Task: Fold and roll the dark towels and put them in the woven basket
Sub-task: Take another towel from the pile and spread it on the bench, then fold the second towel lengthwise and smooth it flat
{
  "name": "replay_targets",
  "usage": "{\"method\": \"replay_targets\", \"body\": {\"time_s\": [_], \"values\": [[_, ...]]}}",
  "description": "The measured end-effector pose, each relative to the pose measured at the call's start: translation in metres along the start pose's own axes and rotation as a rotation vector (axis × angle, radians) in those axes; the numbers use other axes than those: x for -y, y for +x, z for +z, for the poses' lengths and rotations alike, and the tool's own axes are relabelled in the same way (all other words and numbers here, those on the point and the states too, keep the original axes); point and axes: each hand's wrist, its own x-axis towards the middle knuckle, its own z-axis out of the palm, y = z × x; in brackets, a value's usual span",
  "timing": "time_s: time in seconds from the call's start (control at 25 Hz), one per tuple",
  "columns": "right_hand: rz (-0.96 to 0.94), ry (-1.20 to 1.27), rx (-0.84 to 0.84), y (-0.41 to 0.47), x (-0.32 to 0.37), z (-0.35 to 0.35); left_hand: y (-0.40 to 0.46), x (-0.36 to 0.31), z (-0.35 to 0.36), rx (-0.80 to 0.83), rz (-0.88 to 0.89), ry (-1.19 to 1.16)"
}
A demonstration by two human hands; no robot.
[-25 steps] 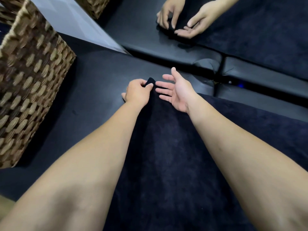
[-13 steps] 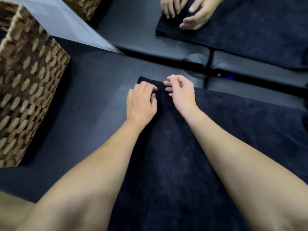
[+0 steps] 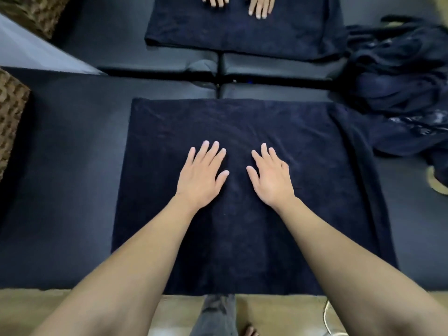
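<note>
At 9 o'clock, at the frame edge, part of a woven basket point(image 3: 11, 117); inside not visible. At 11 o'clock, part of another basket point(image 3: 36, 13), blurred. In the centre, dark towel point(image 3: 242, 122) spread flat on the dark table point(image 3: 68, 178). On it, left hand point(image 3: 202, 177) and right hand point(image 3: 270, 177), both palm down, fingers straight and slightly apart, gripping nothing. At 12 o'clock, second towel point(image 3: 242, 32) under 2 other hands point(image 3: 260, 6). At 2 o'clock, heap of dark towels point(image 3: 397, 76), crumpled.
</note>
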Motion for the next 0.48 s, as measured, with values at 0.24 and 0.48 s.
{"method": "replay_targets", "body": {"time_s": [0.24,0.48], "values": [[0.273,-0.018,-0.035,-0.144,-0.138,0.01,-0.067,-0.151,0.049,-0.016,0.346,-0.012],[0.607,0.029,-0.096,-0.242,-0.202,0.021,-0.108,-0.241,0.088,0.077,0.31,0.107]]}}
